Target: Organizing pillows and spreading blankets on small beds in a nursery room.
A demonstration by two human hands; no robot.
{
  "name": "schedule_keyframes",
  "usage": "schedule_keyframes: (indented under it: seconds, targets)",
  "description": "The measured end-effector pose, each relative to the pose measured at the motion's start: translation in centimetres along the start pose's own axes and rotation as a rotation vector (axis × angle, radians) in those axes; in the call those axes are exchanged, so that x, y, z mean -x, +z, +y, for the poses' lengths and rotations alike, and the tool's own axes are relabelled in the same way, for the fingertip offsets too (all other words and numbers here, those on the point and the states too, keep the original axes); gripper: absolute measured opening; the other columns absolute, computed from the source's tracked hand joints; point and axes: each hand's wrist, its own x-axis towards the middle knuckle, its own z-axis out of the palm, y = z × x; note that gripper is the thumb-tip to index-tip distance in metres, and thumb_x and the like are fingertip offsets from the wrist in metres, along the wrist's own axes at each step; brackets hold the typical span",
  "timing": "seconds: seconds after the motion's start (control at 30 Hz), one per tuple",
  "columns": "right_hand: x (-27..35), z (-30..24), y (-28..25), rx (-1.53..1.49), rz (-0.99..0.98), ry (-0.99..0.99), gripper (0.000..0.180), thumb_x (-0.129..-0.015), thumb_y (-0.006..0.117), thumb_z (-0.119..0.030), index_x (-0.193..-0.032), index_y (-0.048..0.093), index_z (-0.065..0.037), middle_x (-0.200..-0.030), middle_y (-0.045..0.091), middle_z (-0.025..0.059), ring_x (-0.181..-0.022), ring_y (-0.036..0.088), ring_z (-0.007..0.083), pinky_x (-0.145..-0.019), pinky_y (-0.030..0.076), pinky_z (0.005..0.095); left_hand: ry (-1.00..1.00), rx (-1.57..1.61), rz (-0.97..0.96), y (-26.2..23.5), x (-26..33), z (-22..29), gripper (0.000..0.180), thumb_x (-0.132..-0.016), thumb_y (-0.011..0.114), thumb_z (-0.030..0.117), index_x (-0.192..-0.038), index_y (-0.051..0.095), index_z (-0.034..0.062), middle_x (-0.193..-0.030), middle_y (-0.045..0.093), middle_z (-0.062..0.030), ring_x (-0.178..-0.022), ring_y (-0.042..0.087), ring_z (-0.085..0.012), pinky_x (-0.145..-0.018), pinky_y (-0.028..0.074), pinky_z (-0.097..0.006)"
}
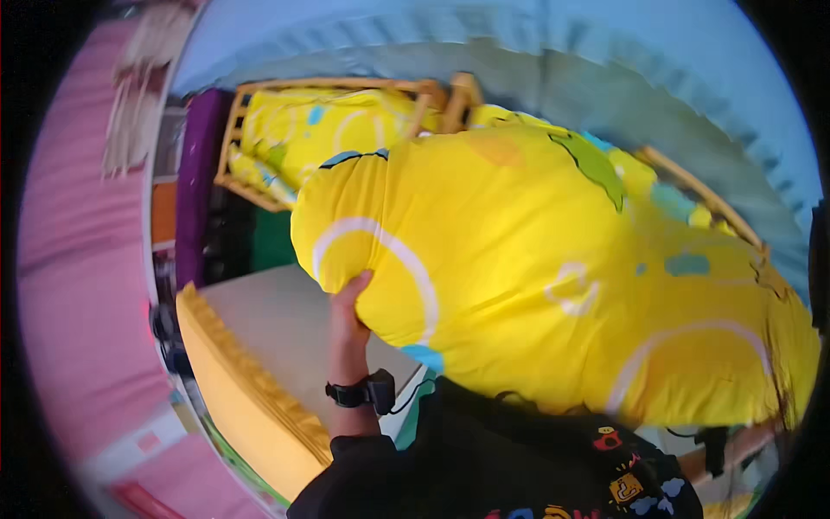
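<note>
A puffy yellow quilt (510, 268) printed with white rings, a green leaf and blue patches spreads across the middle and right of the view, raised in front of me. My left hand (351, 303) grips its lower left edge, with the thumb on the near face and the other fingers out of sight behind. A black band with a small box is strapped to that wrist. At the lower right, my right forearm (749, 446) passes under the quilt's bottom edge. The fingers of my right hand are hidden there.
Behind the quilt are wooden-railed beds (226, 143) with matching yellow bedding (298, 121). A grey-topped bed (268, 316) with an orange frilled side (246, 389) stands at lower left. A purple panel (197, 182), blue curtains (389, 26) and a pink floor (78, 225) surround them.
</note>
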Motion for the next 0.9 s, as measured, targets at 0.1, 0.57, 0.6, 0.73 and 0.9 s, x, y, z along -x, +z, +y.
schedule_keyframes:
  seconds: [0.1, 0.57, 0.6, 0.73, 0.9]
  targets:
    - [-10.9, 0.4, -12.5, 0.037, -0.109, -0.342, 0.041, -0.081, 0.052, -0.02, -0.117, 0.045, -0.002, -0.111, 0.051, 0.017, -0.104, 0.049, 0.0271, -0.087, 0.041, 0.0385, 0.013, 0.256, 0.125, -13.0, 2.1, 4.9, 0.038, -0.071, 0.056, 0.005, -0.109, 0.05, 0.0003, -0.102, 0.057, -0.012, -0.093, 0.056, -0.0246, -0.081, 0.047, -0.035]
    - [22.4, -40.6, 41.4, 0.069, 0.054, -1.433, 0.049, -0.082, 0.051, -0.037, -0.111, 0.048, 0.003, -0.105, 0.054, 0.0186, -0.096, 0.053, 0.0292, -0.082, 0.042, 0.0404, 0.349, 0.791, 0.276, -47.9, 18.7, 8.0, 0.036, -0.069, 0.051, 0.006, -0.104, 0.048, -0.0003, -0.104, 0.055, -0.0164, -0.095, 0.055, -0.0282, -0.082, 0.048, -0.038]
    - [25.5, -42.1, 43.8, 0.067, 0.085, -1.5, 0.05, -0.082, 0.05, -0.039, -0.11, 0.048, 0.003, -0.105, 0.054, 0.0187, -0.096, 0.053, 0.0294, -0.082, 0.042, 0.0405, 0.647, 0.438, 0.422, -46.7, 18.4, 7.3, 0.035, -0.071, 0.05, 0.005, -0.105, 0.045, 0.0008, -0.106, 0.053, -0.0171, -0.097, 0.053, -0.0277, -0.084, 0.046, -0.037]
    - [37.9, -49.4, 51.9, 0.152, 0.172, -1.632, 0.053, -0.082, 0.05, -0.042, -0.109, 0.049, 0.004, -0.103, 0.055, 0.0187, -0.095, 0.053, 0.0301, -0.082, 0.042, 0.0406, 0.865, 0.019, 0.629, -49.5, 18.9, 9.6, 0.029, -0.077, 0.047, 0.003, -0.106, 0.04, 0.0038, -0.113, 0.046, -0.0184, -0.103, 0.048, -0.026, -0.089, 0.042, -0.036]
    - [42.0, -55.3, 56.1, 0.17, 0.105, -1.554, 0.052, -0.08, 0.051, -0.044, -0.106, 0.052, 0.002, -0.101, 0.056, 0.0179, -0.093, 0.054, 0.0308, -0.082, 0.041, 0.0408, 0.6, 0.783, 0.33, -55.6, 15.4, 15.6, 0.033, -0.072, 0.049, 0.007, -0.104, 0.047, -0.0004, -0.104, 0.054, -0.0165, -0.097, 0.054, -0.0278, -0.086, 0.045, -0.037]
